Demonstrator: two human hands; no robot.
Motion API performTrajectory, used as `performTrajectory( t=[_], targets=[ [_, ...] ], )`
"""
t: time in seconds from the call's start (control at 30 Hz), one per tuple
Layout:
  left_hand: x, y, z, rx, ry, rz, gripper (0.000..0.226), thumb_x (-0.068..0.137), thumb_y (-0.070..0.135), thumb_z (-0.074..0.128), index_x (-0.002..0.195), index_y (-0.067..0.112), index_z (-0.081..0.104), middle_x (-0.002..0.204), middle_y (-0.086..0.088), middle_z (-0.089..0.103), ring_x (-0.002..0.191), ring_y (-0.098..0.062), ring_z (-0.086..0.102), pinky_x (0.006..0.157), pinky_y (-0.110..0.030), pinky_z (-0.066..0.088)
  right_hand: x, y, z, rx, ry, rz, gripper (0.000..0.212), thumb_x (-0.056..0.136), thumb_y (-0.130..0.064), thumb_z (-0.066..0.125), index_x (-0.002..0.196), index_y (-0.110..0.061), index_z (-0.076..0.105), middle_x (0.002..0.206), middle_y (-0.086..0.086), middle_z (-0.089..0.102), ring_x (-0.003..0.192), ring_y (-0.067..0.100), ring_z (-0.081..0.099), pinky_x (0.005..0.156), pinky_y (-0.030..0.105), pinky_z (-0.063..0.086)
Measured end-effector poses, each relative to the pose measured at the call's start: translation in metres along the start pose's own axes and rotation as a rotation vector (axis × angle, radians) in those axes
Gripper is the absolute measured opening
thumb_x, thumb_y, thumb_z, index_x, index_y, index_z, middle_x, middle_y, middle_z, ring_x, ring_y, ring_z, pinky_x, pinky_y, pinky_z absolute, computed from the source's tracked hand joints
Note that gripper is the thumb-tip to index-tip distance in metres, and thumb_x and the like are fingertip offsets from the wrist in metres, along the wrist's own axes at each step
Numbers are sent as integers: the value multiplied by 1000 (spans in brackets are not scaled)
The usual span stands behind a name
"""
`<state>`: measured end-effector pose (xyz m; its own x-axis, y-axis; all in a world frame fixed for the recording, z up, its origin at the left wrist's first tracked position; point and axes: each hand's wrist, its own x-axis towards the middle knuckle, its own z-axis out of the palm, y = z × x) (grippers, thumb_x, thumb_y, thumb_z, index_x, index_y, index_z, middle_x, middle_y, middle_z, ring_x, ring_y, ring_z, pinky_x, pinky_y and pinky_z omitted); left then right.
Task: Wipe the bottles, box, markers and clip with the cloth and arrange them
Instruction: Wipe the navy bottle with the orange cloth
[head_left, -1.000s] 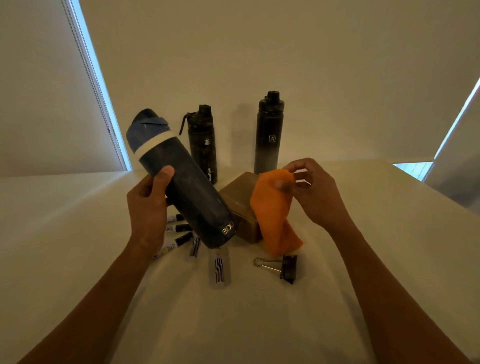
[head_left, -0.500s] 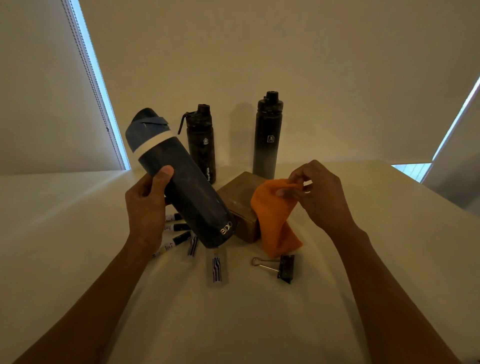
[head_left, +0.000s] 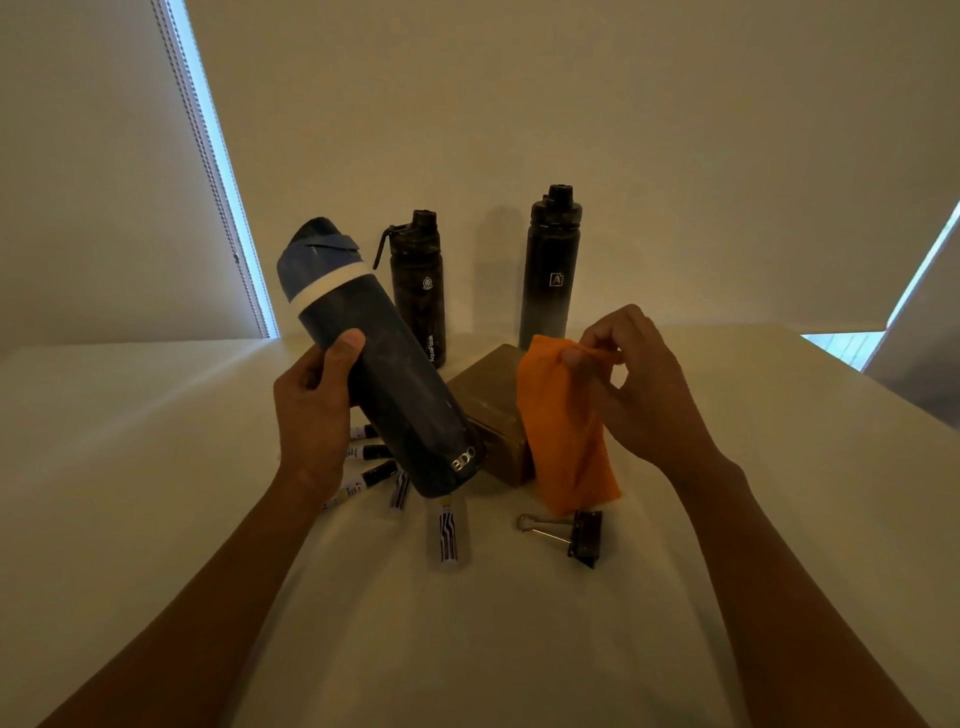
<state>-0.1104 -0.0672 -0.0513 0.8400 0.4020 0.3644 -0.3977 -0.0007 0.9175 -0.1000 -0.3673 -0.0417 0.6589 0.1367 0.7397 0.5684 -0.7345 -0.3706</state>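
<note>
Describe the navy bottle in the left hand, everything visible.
The navy bottle is a tall cylinder, matte and dusty-looking, with a white band below a lighter blue lid crossed by a flat strap, and pale lettering near the base. It is tilted, lid up and left, base low over the markers, apparently clear of the table. The left hand grips it mid-body, thumb on the front. Nothing else visibly touches it; the orange cloth pinched by the right hand hangs apart, to its right.
</note>
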Motion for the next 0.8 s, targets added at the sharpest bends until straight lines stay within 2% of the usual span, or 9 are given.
performTrajectory(
  t=[0.07, 0.13, 0.2, 0.27, 0.37, 0.43, 0.53, 0.73, 0.8],
  targets=[
    [0, 0, 0, 0, 4, -7, 8, 100, 38, 57, 96, 37, 63, 83, 31, 71, 85, 9, 69, 75, -16, 54, 3, -5, 4, -12, -25, -2, 17, 101, -40, 55, 99, -23, 54, 99, -7, 52, 91, 14, 50, 81, 36, 48],
    [1, -1, -1, -8, 8, -21, 11, 99, 42, 58, 97, 35, 66, 88, 24, 73, 88, 4, 70, 83, -24, 56, 7, -16, 6, 45, -27, 8, 14, 103, -35, 52, 100, -22, 52, 101, -7, 51, 93, 13, 51, 81, 37, 48],
    [2, -2, -3, -17, 9, -34, 21, 94, 51, 59, 98, 32, 68, 98, 13, 75, 95, -6, 72, 90, -33, 57, 12, -36, 5, 202, -25, 69, 14, 104, -34, 50, 106, -20, 52, 106, -5, 53, 94, 11, 56, 76, 34, 54],
    [3, -3, -4, -35, 8, -53, 30, 89, 58, 58, 98, 31, 68, 104, 3, 74, 101, -15, 71, 93, -38, 56, 17, -56, 5, 436, -19, 181, 18, 104, -33, 49, 112, -18, 54, 105, -1, 59, 88, 17, 65, 68, 41, 61],
    [4, 1, -5, -75, 4, -90, 36, 83, 61, 57, 99, 29, 65, 104, 3, 72, 102, -15, 70, 87, -35, 57, 28, -80, 7, 677, 76, 295, 21, 103, -32, 53, 112, -15, 60, 94, 9, 61, 77, 26, 62, 70, 43, 58],
    [5, 2, -5, -101, -1, -122, 42, 77, 65, 57, 99, 29, 64, 103, 5, 72, 99, -12, 70, 82, -32, 56, 36, -92, 9, 868, 141, 370, 25, 100, -34, 57, 115, -14, 62, 98, 8, 61, 83, 21, 61, 75, 40, 56],
    [9, 0, -6, -123, 4, -177, 50, 72, 70, 56, 102, 30, 62, 105, 5, 72, 99, -12, 70, 88, -34, 56, 46, -102, 15, 1153, 177, 580, 34, 94, -44, 63, 123, -25, 63, 118, 6, 65, 105, 24, 66, 83, 45, 58],
    [19, -3, -12, -131, 17, -218, 59, 76, 74, 57, 110, 27, 66, 109, -5, 75, 102, -25, 73, 97, -50, 56, 39, -97, 43, 1203, 23, 880, 78, 71, -75, 66, 136, -40, 44, 127, 8, 66, 109, 36, 67, 93, 59, 51],
    [21, -2, -14, -151, 16, -232, 56, 77, 73, 56, 109, 28, 66, 108, -5, 76, 101, -25, 74, 98, -51, 56, 32, -97, 49, 1142, -36, 864, 57, 81, -73, 59, 126, -39, 50, 123, 9, 66, 106, 35, 67, 91, 58, 52]
  ],
)
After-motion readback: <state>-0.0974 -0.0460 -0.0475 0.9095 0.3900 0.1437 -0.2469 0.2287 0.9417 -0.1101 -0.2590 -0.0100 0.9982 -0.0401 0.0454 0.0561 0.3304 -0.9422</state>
